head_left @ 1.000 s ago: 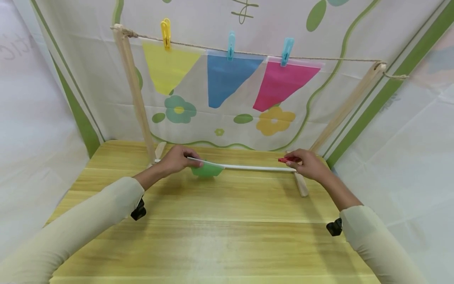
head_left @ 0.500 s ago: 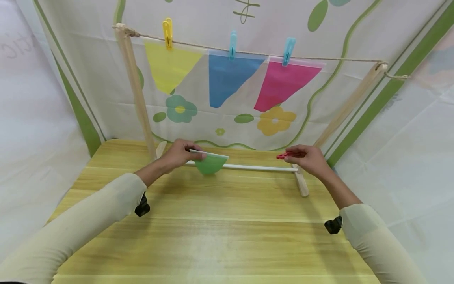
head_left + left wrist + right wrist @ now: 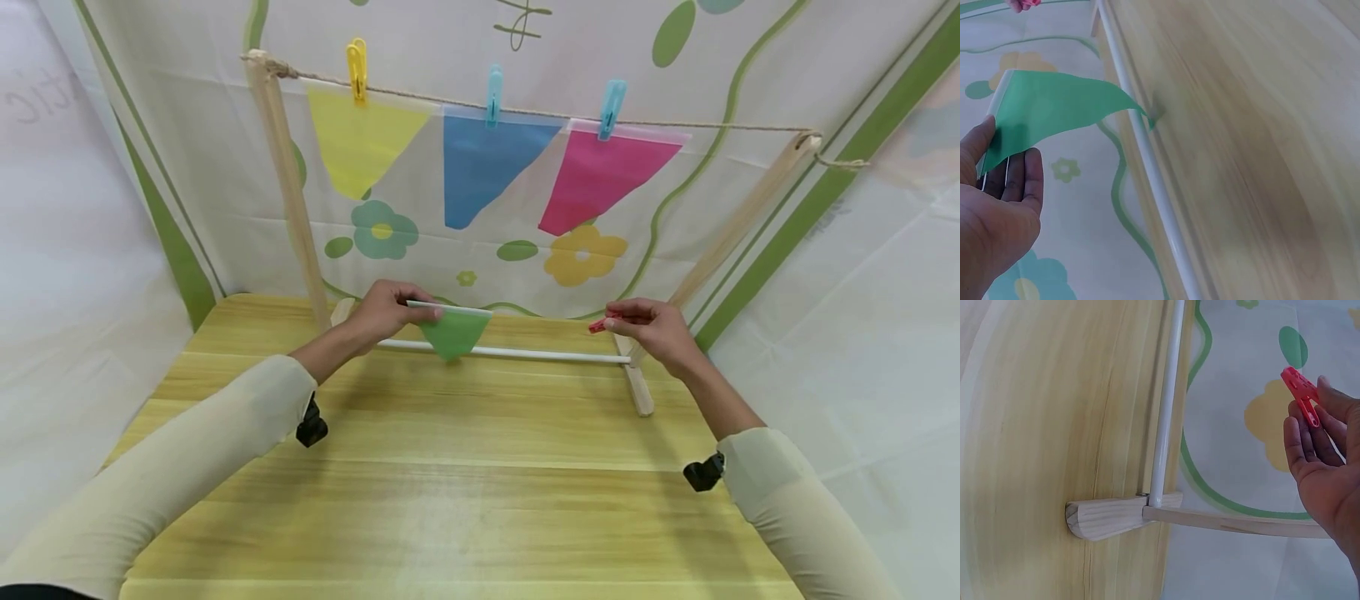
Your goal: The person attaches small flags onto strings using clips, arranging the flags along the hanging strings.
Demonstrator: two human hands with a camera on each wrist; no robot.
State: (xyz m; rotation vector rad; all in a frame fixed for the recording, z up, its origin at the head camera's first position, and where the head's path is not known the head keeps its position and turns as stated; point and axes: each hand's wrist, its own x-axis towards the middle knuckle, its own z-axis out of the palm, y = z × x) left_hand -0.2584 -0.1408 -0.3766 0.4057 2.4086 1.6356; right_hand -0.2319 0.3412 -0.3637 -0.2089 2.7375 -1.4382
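Note:
My left hand (image 3: 384, 313) pinches a green pennant flag (image 3: 457, 331) by the left end of its white top edge. The flag hangs point down over the white crossbar; in the left wrist view its green cloth (image 3: 1054, 106) bends toward the tip. Off to the right, my right hand (image 3: 652, 329) holds a red clothespin (image 3: 1301, 394) between thumb and fingers, in the air near the right post. Above both hands, a yellow flag (image 3: 363, 137), a blue flag (image 3: 487, 162) and a pink flag (image 3: 603, 175) hang from a twine line (image 3: 420, 96).
A yellow clothespin (image 3: 357, 71) and two blue ones clip the hanging flags. Wooden posts (image 3: 288, 183) carry the line, joined low by a white crossbar (image 3: 540, 354). Wooden feet (image 3: 1110, 515) stand on the wood-grain table (image 3: 450, 500). Printed cloth (image 3: 420, 275) hangs behind.
My left hand has lifted the green flag up and slightly right, so more of it hangs free. The right hand has risen slightly with the red clothespin, which now tilts differently.

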